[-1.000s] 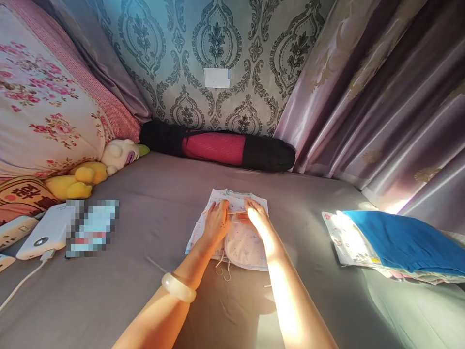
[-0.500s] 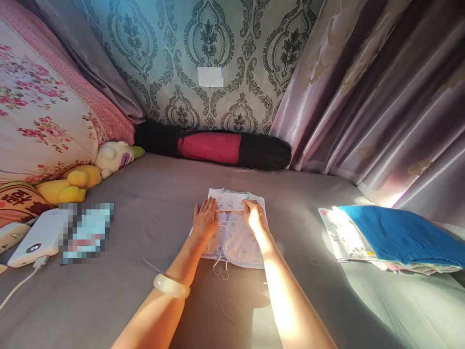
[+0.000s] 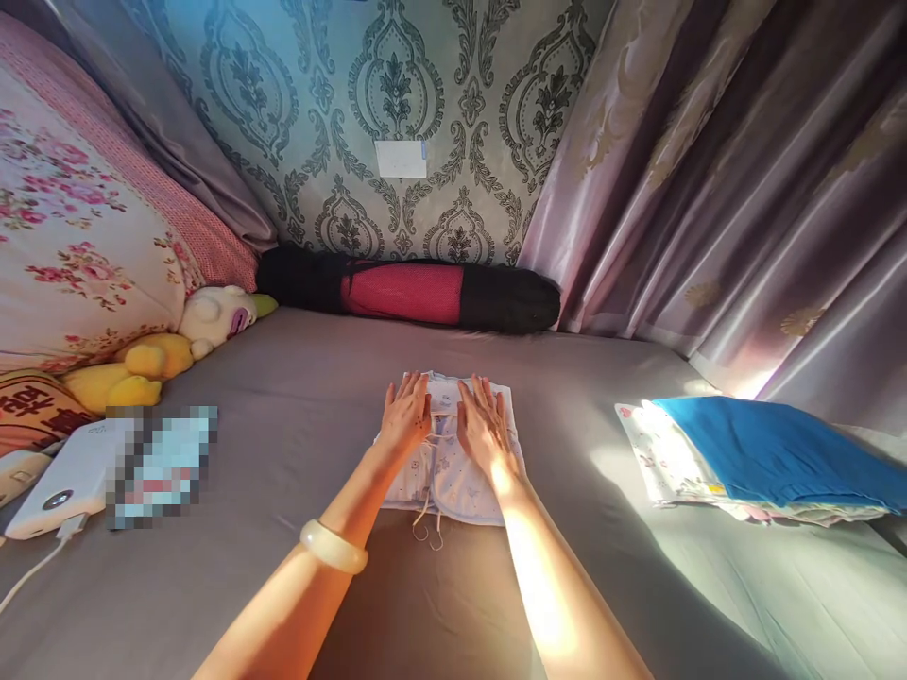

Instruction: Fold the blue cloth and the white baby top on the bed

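1 pale bangle [image 3: 333,546] circles the left forearm [image 3: 322,576], lower left of centre. Mid-frame lies a folded printed garment [image 3: 464,486], thin ties [image 3: 425,532] trailing nearward. On its far part the left hand [image 3: 406,414] and right hand [image 3: 485,423] rest spread flat, gripping nothing. Folded clothes [image 3: 772,453] lie at right; a black-and-red bolster [image 3: 403,291] spans upper centre.

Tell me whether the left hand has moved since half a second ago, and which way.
Yes: the left hand has moved forward, toward the black-and-red bolster, now reaching nearer the top of the printed garment.
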